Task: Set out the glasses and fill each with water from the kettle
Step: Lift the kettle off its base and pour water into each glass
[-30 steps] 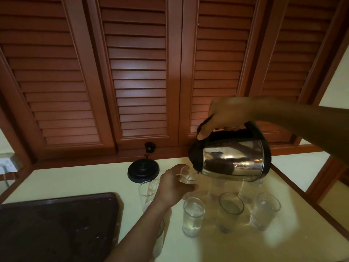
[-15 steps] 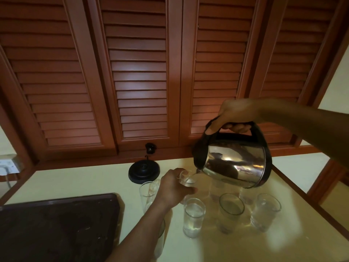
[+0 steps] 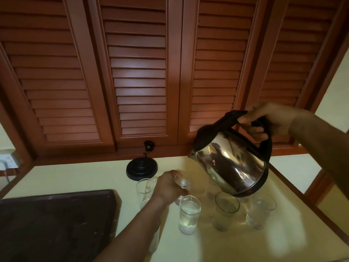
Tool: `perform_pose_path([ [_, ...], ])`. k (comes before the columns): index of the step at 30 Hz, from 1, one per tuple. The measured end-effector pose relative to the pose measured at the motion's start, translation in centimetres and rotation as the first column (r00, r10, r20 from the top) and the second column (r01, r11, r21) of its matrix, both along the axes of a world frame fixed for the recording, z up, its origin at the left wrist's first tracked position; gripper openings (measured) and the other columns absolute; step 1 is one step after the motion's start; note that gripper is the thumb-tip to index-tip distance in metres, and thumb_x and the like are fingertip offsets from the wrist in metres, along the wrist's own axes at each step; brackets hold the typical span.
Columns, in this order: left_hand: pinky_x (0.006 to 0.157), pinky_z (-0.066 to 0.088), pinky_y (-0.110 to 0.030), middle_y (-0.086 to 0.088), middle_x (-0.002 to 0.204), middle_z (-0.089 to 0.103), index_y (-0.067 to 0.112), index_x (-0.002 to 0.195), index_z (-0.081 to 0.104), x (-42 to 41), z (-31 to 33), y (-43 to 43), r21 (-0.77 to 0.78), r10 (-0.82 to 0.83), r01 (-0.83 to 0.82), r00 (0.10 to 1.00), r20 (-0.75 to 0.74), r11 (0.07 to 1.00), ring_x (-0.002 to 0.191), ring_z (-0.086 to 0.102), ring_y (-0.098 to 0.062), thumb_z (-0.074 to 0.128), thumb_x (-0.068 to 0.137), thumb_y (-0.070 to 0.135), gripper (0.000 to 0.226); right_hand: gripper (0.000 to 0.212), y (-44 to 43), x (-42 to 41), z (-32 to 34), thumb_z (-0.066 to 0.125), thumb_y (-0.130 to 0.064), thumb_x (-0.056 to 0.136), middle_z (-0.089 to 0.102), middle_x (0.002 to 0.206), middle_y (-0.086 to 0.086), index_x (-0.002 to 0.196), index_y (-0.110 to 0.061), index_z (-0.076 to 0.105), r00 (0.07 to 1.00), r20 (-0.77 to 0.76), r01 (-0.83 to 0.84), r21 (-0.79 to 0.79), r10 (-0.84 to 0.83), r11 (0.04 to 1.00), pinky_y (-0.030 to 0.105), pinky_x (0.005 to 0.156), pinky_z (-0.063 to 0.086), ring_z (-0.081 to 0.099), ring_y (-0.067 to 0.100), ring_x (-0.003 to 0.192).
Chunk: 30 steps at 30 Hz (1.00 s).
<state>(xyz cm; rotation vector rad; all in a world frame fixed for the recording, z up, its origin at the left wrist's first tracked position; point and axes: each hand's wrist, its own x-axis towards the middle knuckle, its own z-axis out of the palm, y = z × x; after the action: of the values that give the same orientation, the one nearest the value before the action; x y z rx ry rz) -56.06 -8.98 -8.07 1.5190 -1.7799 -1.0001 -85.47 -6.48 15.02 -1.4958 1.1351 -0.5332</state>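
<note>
My right hand [image 3: 268, 120] grips the black handle of the steel kettle [image 3: 232, 167], held in the air above the glasses with its spout tipped only slightly to the left. My left hand [image 3: 168, 188] is wrapped around a small clear glass [image 3: 182, 184] standing on the pale tabletop [image 3: 79, 178]. In front of it stands a glass with water [image 3: 188, 216]. To its right are a darker glass [image 3: 225, 210] and a clear glass [image 3: 260, 212]. A tall glass [image 3: 144, 190] stands left of my hand. Another glass is partly hidden under my left forearm.
The kettle's black base [image 3: 141, 168] sits at the back of the table, its cord running up to the wall. A dark tray [image 3: 54, 224] fills the front left. Wooden louvred doors [image 3: 139, 72] rise behind. The table's wooden edge [image 3: 302, 197] runs along the right.
The kettle has lifted up and to the right, tipping back toward level, away from the glass in my left hand. My left hand stays on that glass.
</note>
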Motion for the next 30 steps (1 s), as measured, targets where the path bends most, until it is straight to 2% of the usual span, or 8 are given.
perform_pose_path([
  [8, 0.085, 0.043, -0.010, -0.001, 0.135, 0.064, 0.015, 0.138, 0.059, 1.4, 2.5, 0.6, -0.081, -0.069, 0.076, 0.994, 0.088, 0.994, 0.119, 0.064, -0.016, 0.082, 0.080, 0.014, 0.063, 0.069, 0.8, -0.5, -2.9, 0.111, -0.034, 0.059, 0.053, 0.041, -0.004, 0.077, -0.002, 0.053, 0.896, 0.441, 0.056, -0.019, -0.042, 0.998, 0.021, 0.038, 0.051, 0.051, 0.008, 0.028],
  [12, 0.084, 0.045, -0.012, 0.002, 0.120, 0.067, 0.021, 0.119, 0.071, 5.4, 4.0, 2.6, -0.289, 0.168, -0.199, 0.977, -0.128, 0.936, 0.097, 0.063, -0.006, 0.062, 0.084, -0.013, 0.050, 0.047, 0.5, 0.7, -3.5, 0.110, -0.041, 0.060, 0.051, 0.037, -0.007, 0.068, -0.018, 0.069, 0.846, 0.531, 0.057, 0.004, -0.050, 0.998, 0.016, 0.034, 0.038, 0.047, 0.004, 0.025],
  [16, 0.095, 0.045, -0.028, -0.001, 0.126, 0.067, 0.021, 0.119, 0.069, 10.7, 2.6, 2.5, -0.132, 0.248, -0.301, 0.916, -0.316, 0.944, 0.116, 0.060, -0.014, 0.049, 0.077, -0.023, 0.064, 0.055, 0.4, 2.3, -3.5, 0.110, -0.053, 0.056, 0.047, 0.035, -0.007, 0.062, -0.020, 0.066, 0.859, 0.503, 0.109, 0.003, -0.095, 0.994, 0.016, 0.031, 0.037, 0.044, 0.004, 0.023],
  [19, 0.089, 0.046, -0.017, 0.001, 0.129, 0.067, 0.020, 0.125, 0.064, 13.1, 1.6, 2.4, -0.003, 0.129, -0.139, 0.928, -0.351, 0.990, 0.125, 0.060, -0.010, 0.052, 0.076, -0.024, 0.067, 0.062, 0.5, 3.3, -3.5, 0.110, -0.060, 0.050, 0.044, 0.034, -0.007, 0.058, -0.021, 0.062, 0.882, 0.456, 0.141, -0.009, -0.121, 0.990, 0.016, 0.032, 0.035, 0.041, 0.005, 0.023],
  [21, 0.089, 0.052, -0.021, 0.005, 0.129, 0.067, 0.025, 0.130, 0.059, 13.9, 1.0, 2.3, 0.087, 0.004, 0.027, 0.940, -0.340, 0.996, 0.123, 0.062, -0.009, 0.077, 0.066, -0.002, 0.072, 0.066, 0.5, 3.9, -3.4, 0.110, -0.063, 0.046, 0.042, 0.034, -0.008, 0.055, -0.021, 0.059, 0.905, 0.403, 0.150, -0.014, -0.132, 0.989, 0.015, 0.032, 0.036, 0.039, 0.006, 0.022],
  [23, 0.088, 0.059, -0.030, 0.002, 0.127, 0.069, 0.028, 0.133, 0.056, 13.9, 0.4, 2.4, 0.202, -0.107, 0.187, 0.930, -0.353, 0.961, 0.121, 0.066, -0.014, 0.077, 0.061, -0.001, 0.080, 0.068, 0.6, 4.4, -3.2, 0.109, -0.065, 0.045, 0.042, 0.034, -0.008, 0.054, -0.021, 0.058, 0.929, 0.351, 0.139, -0.036, -0.117, 0.990, 0.017, 0.033, 0.037, 0.039, 0.006, 0.023],
  [27, 0.085, 0.061, -0.030, -0.009, 0.119, 0.075, 0.015, 0.129, 0.062, 12.0, -0.8, 2.5, 0.147, -0.120, 0.178, 0.935, -0.332, 0.973, 0.114, 0.072, -0.027, 0.085, 0.074, -0.008, 0.064, 0.069, 0.7, 5.5, -2.5, 0.106, -0.071, 0.043, 0.043, 0.034, -0.007, 0.053, -0.022, 0.058, 0.967, 0.242, 0.108, -0.095, -0.082, 0.990, 0.019, 0.036, 0.037, 0.040, 0.007, 0.024],
  [30, 0.096, 0.059, -0.049, -0.023, 0.119, 0.073, -0.002, 0.126, 0.063, 10.9, -1.7, 2.7, 0.155, -0.035, 0.140, 0.840, -0.541, 0.978, 0.112, 0.071, -0.043, 0.084, 0.071, -0.007, 0.059, 0.070, 0.8, 6.4, -1.7, 0.103, -0.076, 0.047, 0.044, 0.036, -0.007, 0.054, -0.023, 0.059, 0.991, 0.126, 0.068, -0.143, -0.050, 0.987, 0.020, 0.036, 0.039, 0.040, 0.008, 0.024],
])
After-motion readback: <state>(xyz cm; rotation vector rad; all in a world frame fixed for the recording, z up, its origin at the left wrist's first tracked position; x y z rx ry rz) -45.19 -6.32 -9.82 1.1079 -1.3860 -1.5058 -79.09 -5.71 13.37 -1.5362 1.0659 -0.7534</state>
